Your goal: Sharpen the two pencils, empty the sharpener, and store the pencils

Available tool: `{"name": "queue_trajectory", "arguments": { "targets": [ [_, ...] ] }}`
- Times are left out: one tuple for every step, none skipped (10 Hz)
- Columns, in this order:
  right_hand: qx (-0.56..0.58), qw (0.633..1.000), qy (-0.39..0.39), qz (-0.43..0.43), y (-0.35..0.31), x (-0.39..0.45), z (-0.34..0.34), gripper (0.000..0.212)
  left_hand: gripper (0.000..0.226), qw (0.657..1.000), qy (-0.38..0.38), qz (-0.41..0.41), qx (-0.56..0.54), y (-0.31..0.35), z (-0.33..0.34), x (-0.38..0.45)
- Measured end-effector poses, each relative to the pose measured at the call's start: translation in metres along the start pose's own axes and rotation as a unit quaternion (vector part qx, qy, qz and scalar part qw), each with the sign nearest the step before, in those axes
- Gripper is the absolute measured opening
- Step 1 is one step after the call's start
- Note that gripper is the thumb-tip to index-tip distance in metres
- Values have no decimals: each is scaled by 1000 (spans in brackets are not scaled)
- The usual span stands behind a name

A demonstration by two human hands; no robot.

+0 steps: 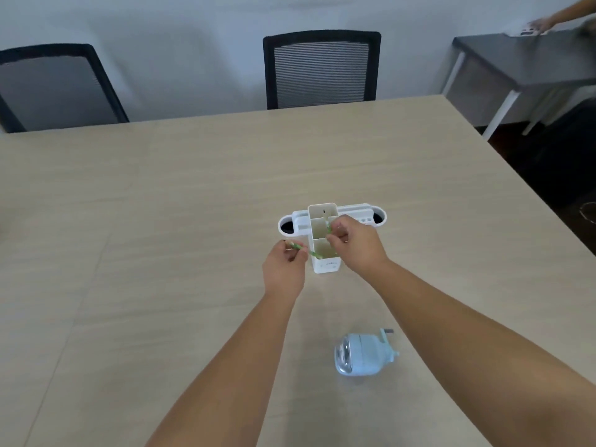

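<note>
A white desk organiser (322, 267) with several open compartments stands in the middle of the table. My left hand (283, 269) grips a green pencil (314, 253) just left of the organiser, the pencil lying slanted with its dark tip to the left. My right hand (354, 243) holds a second green pencil (328, 225) over the organiser's middle compartments, pointing down into them. The light blue crank sharpener (362, 353) lies on the table nearer to me, below my right forearm.
The wooden table (161, 221) stretches wide to the left and far side. Two black mesh chairs (322, 69) stand behind it. At the far right is a dark side table (532, 56), where another person's hand (545, 24) rests.
</note>
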State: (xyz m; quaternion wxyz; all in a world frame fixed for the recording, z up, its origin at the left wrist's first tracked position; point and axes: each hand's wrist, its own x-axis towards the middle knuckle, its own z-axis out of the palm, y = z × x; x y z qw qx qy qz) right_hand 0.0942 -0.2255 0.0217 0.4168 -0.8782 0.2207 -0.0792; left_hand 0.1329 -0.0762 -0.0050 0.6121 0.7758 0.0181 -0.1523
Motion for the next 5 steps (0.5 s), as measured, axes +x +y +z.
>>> {"name": "queue_trajectory", "arguments": {
  "targets": [
    [-34,999,-35,1,6,1,10,14,3,999,-22,-41,-24,-7,3,3],
    [-46,998,-45,0,12,3,19,15,9,998,-35,-55,-25,-11,4,6],
    [-63,995,-79,1,16,4,23,20,10,996,-49,-70,-31,-10,1,5],
    [-101,989,-101,-26,23,1,20,23,34,993,-45,-97,-57,-15,-11,-5],
    [-115,990,-77,-35,27,-13,12,31,40,985,-47,-116,-117,-24,-31,-29]
  ]
}}
